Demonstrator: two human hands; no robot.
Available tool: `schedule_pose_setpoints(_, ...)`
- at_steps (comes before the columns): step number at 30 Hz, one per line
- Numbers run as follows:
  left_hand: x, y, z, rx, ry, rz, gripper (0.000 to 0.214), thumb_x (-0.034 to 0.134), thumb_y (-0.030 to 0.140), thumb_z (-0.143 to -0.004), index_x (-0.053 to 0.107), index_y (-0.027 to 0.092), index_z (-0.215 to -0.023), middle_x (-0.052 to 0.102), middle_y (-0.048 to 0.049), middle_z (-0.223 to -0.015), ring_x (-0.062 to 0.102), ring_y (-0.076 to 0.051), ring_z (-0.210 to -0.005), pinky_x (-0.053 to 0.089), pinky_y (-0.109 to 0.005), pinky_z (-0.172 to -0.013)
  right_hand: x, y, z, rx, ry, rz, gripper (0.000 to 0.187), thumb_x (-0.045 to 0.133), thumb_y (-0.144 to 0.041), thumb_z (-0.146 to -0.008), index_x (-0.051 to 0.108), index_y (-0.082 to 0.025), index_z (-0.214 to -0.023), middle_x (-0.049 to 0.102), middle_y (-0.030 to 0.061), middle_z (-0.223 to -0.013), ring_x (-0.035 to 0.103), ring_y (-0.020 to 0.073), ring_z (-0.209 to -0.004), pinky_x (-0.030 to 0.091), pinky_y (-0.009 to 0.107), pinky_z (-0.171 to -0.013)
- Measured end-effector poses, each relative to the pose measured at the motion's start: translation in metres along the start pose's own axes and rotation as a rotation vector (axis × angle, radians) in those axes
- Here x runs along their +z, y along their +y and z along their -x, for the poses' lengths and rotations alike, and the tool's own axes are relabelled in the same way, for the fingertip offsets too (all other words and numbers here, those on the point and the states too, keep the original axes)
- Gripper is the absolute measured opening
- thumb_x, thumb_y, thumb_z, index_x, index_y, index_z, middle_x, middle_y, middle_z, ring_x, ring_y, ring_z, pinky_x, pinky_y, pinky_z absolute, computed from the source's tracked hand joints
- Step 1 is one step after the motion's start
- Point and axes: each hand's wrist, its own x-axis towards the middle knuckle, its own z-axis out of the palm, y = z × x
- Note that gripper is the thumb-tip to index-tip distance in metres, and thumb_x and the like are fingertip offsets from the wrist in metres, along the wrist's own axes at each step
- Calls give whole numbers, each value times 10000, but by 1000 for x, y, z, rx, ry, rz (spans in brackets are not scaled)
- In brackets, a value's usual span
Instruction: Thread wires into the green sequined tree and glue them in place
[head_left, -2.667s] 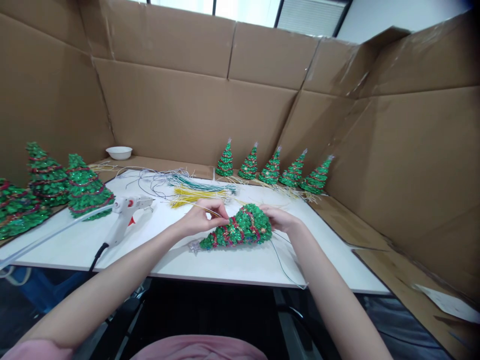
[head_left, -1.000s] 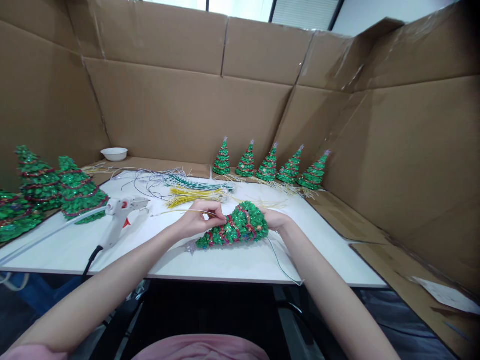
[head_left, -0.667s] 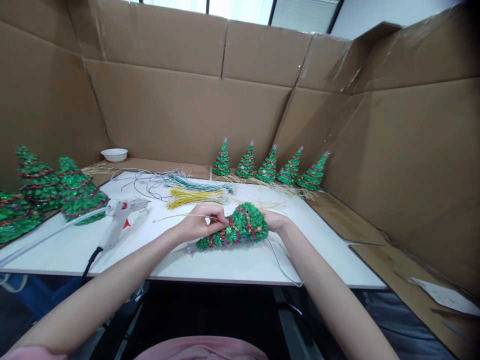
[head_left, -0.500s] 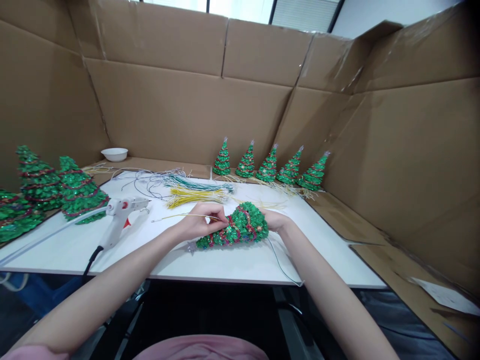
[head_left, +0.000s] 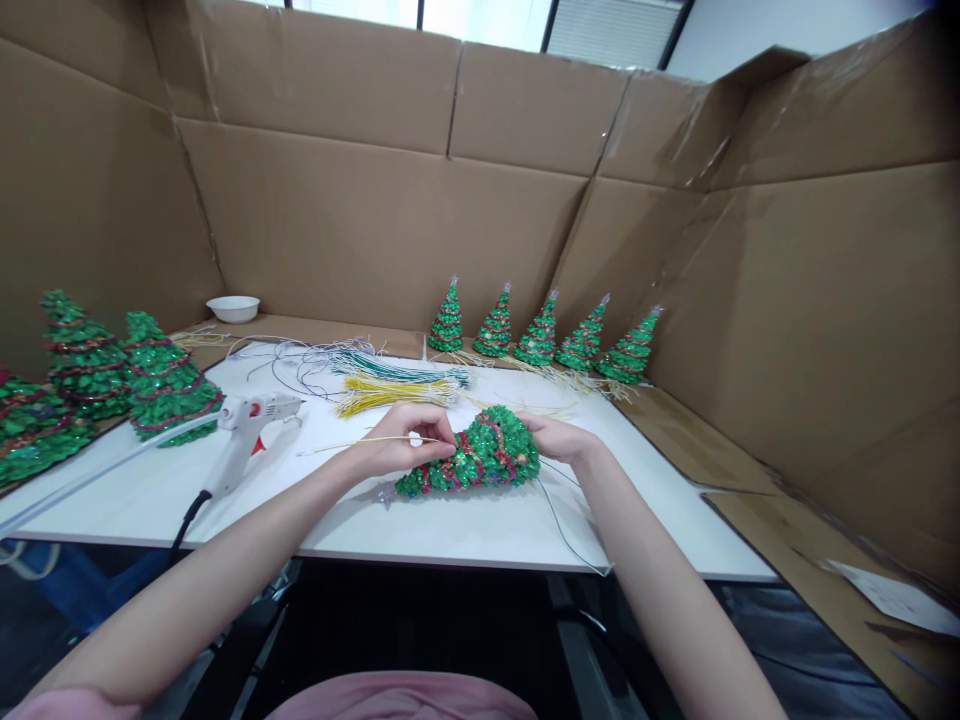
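The green tree [head_left: 499, 450] is lying on its side on the white desk [head_left: 465, 535], its flank directly under the left fingertips and its broad base end against the right hand [head_left: 559, 437]. The left hand [head_left: 411, 438] is pinching, thumb and forefinger together, seemingly clamping on a thin yellow wire [head_left: 352, 443] that is trailing leftward past the knuckles. The right fingers are disappearing behind or inside the base, so I cannot tell whether they are together or apart.

The tree is probably lying this way so that its flank is facing the left fingers while its underside is opening toward the right ones. The right hand is presumably steadying the heavy end, freeing the left for finer handling. A yellow wire bundle [head_left: 390, 392] and a green wire bundle [head_left: 409, 372] are lying just beyond the left fingers, likely for easy reach; the glue gun [head_left: 244, 440] is resting well to their left, perhaps to spare the forearm its nozzle.

The tree is tapering leftward in ruffled, glinting green tiers, with red glittery bands winding around it and small coloured dots showing between. A pale star [head_left: 385, 494] is capping the tip, nearer the person than the left fingers. A thin dark wire [head_left: 559, 522] is curving from the base, below the right fingers, toward the desk's near edge.
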Motion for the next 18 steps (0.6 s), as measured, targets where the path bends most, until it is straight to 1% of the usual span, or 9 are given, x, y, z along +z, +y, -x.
schedule_pose_setpoints(6,-4,2,2,11,-21,37,140,634,253,-807,630,122,-757,636,-25,-700,569,-113,-633,450,-227,-629,-5,-6,4,54,-36,30,235,654,-326,-758,724,-209,-949,733,15,-941,655,216,-943,532,371,-895)
schedule_pose_setpoints(9,-5,2,2,6,-10,46,148,635,253,-806,632,117,-749,624,-22,-694,556,-111,-628,439,-220,-616,-7,-10,6,69,-50,40,228,631,-321,-766,723,-195,-933,732,10,-879,660,203,-884,545,346,-845)
schedule_pose_setpoints(14,-4,1,2,5,-14,46,156,633,258,-808,625,122,-732,611,-8,-676,541,-104,-616,436,-221,-616,-9,-16,9,66,-59,57,225,625,-333,-785,727,-175,-908,725,19,-876,656,193,-858,546,308,-804)
schedule_pose_setpoints(18,-4,2,2,-3,-16,43,165,632,270,-814,622,126,-734,610,-10,-681,542,-106,-620,430,-220,-606,-10,-15,9,47,-68,60,239,634,-366,-788,726,-176,-899,723,21,-897,652,195,-877,541,310,-818)
